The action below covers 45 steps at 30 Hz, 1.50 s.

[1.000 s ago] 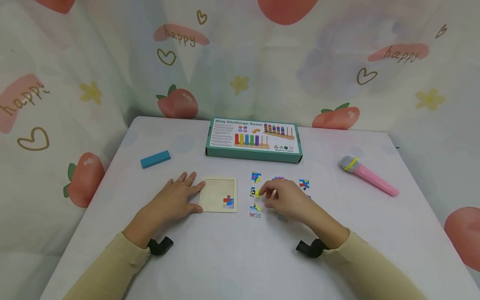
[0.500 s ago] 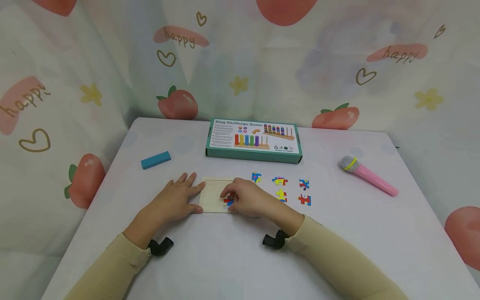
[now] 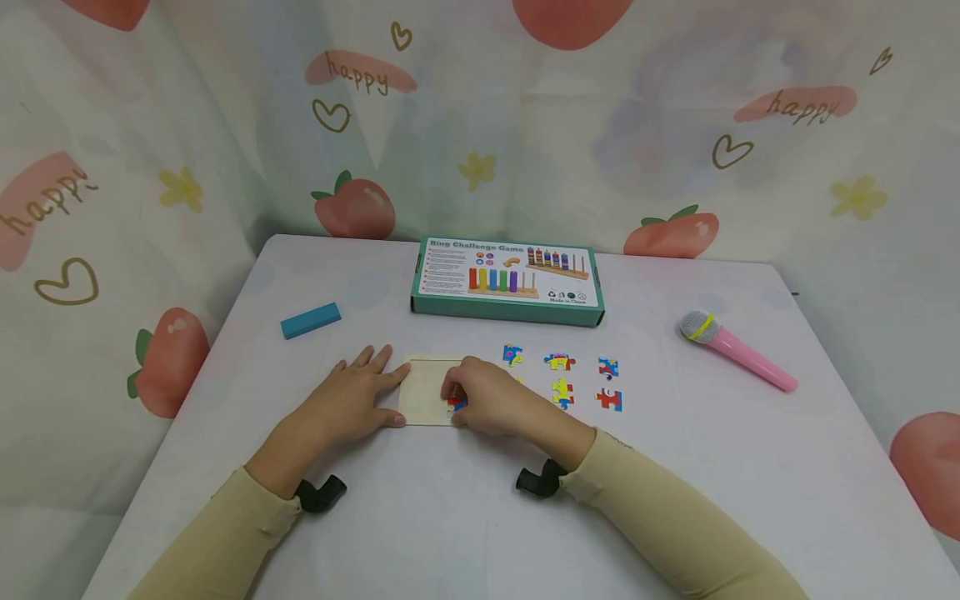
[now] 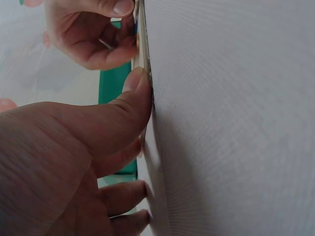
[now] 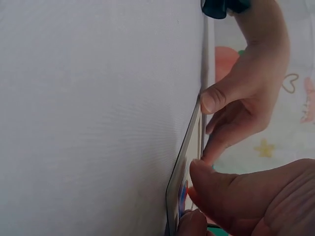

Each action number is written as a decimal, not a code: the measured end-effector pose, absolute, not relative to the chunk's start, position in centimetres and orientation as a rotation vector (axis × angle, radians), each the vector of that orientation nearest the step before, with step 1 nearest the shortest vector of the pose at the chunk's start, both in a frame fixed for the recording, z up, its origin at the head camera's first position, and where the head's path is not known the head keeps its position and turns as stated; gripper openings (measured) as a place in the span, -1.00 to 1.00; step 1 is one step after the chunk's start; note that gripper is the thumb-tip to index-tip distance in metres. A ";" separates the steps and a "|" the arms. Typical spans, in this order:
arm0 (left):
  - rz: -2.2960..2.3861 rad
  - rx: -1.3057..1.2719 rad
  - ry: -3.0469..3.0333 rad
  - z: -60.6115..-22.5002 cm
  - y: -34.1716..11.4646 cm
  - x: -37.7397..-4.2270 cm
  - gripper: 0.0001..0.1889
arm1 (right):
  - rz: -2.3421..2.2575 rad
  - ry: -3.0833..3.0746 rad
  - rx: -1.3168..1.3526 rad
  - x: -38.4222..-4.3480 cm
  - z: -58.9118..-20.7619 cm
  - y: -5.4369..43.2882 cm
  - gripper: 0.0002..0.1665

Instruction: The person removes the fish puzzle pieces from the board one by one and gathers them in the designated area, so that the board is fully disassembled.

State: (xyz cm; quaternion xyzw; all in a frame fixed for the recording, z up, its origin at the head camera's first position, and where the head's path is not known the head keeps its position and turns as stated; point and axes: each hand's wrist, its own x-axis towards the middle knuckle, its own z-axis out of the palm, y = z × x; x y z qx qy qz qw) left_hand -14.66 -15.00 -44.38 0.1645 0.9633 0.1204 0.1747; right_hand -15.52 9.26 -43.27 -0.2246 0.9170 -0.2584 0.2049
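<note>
In the head view my left hand (image 3: 348, 393) lies with spread fingers at the left side of a square wooden puzzle board (image 3: 426, 392). Its thumb and index finger rest on the board's edge. My right hand (image 3: 498, 398) is over the board's lower right corner, fingertips curled down at a red and blue puzzle piece (image 3: 455, 403). The right wrist view has the thumb and a fingertip pinching close over the board (image 5: 189, 147), with colour from a piece (image 5: 183, 196) beside them. The right hand hides the board's right side.
Several loose puzzle pieces (image 3: 560, 362) lie in rows to the right of the board, some partly covered by the right hand. Behind stands a green Ring Challenge Game box (image 3: 510, 281). A blue block (image 3: 311, 320) lies at the left, a pink toy microphone (image 3: 738, 351) at the right.
My right hand has moved left from the loose pieces to the board's lower right corner, shifting slightly further left in the last half second. The left hand has stayed in place.
</note>
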 end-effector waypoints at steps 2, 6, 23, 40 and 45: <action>0.341 0.467 2.731 -44.4 -15.1 -14.7 -0.09 | -0.701 2.576 -0.612 -15.5 -43.3 9.1 -0.67; 0.336 0.475 2.735 -44.5 -15.1 -14.8 -0.09 | -0.678 2.604 -0.598 -15.5 -43.4 8.9 -0.70; 0.330 0.474 2.736 -44.5 -15.3 -14.8 -0.10 | -0.712 2.619 -0.600 -15.4 -43.8 8.8 -0.71; 0.339 0.467 2.741 -44.8 -15.5 -14.9 -0.10 | -0.901 2.558 -0.589 -15.5 -43.4 9.4 -0.74; 0.328 0.476 2.740 -44.8 -15.5 -14.9 -0.09 | -0.956 2.558 -0.546 -15.5 -43.0 10.7 -0.72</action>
